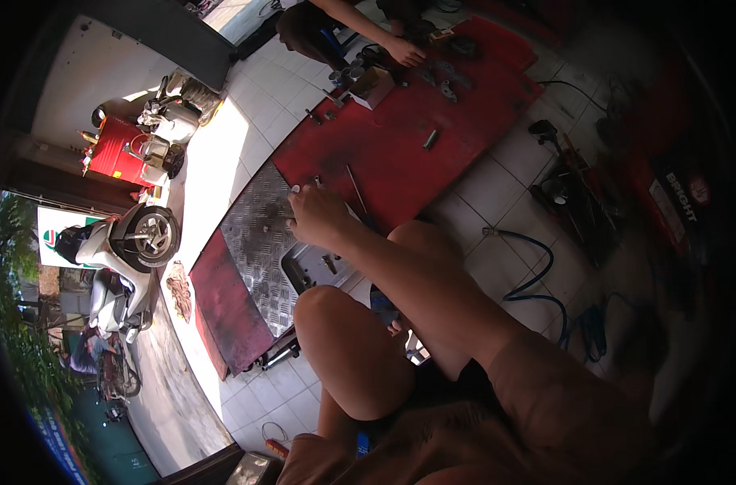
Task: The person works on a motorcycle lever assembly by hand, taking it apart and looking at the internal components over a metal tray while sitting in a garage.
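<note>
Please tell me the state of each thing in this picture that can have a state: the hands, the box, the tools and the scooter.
Right hand: fingers closed on something small at the red mat's edge; what it is cannot be told.
Left hand: not in view.
Cardboard box: open, on the mat.
Thin rod: lying flat on the mat, apart from the hand.
Other person's hand: resting on the mat.
Scooter: parked outside.
Blue hose: loose on the tiles.
</note>
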Demonstrator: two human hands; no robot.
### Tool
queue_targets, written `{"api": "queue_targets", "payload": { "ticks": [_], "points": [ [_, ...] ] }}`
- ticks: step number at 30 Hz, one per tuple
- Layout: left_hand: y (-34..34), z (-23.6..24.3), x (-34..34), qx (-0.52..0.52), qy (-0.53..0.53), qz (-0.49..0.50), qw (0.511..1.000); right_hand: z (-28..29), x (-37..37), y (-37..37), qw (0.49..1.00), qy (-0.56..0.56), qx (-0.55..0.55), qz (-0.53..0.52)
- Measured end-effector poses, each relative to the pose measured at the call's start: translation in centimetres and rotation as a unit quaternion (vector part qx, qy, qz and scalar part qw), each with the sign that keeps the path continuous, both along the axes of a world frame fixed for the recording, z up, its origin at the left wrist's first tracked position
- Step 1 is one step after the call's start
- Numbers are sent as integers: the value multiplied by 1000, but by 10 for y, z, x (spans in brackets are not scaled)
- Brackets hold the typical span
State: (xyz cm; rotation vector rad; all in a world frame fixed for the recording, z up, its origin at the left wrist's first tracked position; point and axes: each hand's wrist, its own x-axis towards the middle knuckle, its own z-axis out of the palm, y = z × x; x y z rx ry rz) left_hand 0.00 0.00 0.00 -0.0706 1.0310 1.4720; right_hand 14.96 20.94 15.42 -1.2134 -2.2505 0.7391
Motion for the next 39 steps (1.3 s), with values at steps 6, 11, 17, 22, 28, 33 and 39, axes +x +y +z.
{"api": "queue_targets", "payload": {
  "ticks": [6, 11, 17, 22, 28, 33, 39],
  "points": [
    [53, 119, 2, 222, 51, -25, 973, -5, -7, 3, 984, 168, 28, -44],
    [79, 199, 17, 322, 86, -42, 942, 4, -9, 7, 985, 167, -27, -27],
    [101, 220, 21, 260, 152, -26, 953, 0, -13, 11, 986, 159, -41, -22],
    [102, 241, 10, 246, 218, -25, 944, 7, -12, 6, 986, 152, -66, 1],
    [123, 264, -16, 282, 229, -122, 924, -2, -24, 10, 994, 100, -38, 12],
    [166, 273, -9, 254, 295, -135, 911, -22, -22, 30, 999, -14, -18, 39],
    [194, 214, -35, 108, 546, -109, 824, -26, -2, 29, 982, -165, -77, 40]
  ]
}}
